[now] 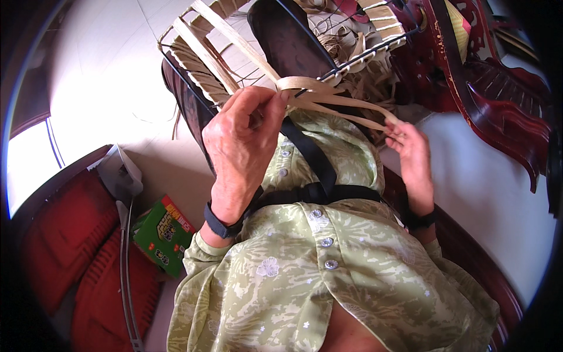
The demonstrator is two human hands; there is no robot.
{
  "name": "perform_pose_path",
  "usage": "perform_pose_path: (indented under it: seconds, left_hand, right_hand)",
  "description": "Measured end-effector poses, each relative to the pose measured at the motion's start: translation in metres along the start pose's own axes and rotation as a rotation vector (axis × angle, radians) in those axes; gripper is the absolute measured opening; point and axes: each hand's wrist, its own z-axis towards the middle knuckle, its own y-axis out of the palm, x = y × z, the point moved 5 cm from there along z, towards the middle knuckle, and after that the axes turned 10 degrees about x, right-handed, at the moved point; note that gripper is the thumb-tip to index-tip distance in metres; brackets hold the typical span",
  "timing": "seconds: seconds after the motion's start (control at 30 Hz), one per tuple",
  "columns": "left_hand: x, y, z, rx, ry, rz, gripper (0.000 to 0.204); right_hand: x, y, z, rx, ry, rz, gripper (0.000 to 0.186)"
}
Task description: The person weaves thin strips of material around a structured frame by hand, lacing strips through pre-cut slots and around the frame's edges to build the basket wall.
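Note:
A black wire frame (291, 20), its sides partly wrapped in pale flat strips, rests over my lap at the top of the view. My left hand (243, 132) is closed at the near edge of this frame, thumb and forefinger pinching a pale flat strip (316, 87) that loops over toward the right. Farther right, my right hand (410, 152) pinches the strip where its lengths come together. Two pale strips (205, 53) stretch across the left part of the frame. The left hand's fingers hide the spot where the strip meets the wire.
Loose pale strips (375, 79) lie in a tangle beyond the frame's right side. Carved dark red wooden furniture (469, 111) stands at the right. To the left are a green and red box (161, 234), a grey-white object (120, 170) and red ridged pieces (70, 234).

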Motion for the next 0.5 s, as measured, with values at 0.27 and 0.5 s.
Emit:
perform_pose_path:
  seconds: [0.27,0.5]
  left_hand:
    - [0.000,-0.004,0.000,-0.083,0.014,-0.008,0.012]
    - [0.002,-0.002,0.002,-0.121,-0.004,-0.009,0.010]
  right_hand:
    - [-0.073,0.090,-0.070,-0.061,-1.161,-0.666,0.013]
    - [-0.044,0.146,-0.069,-0.352,-0.820,-0.371,0.033]
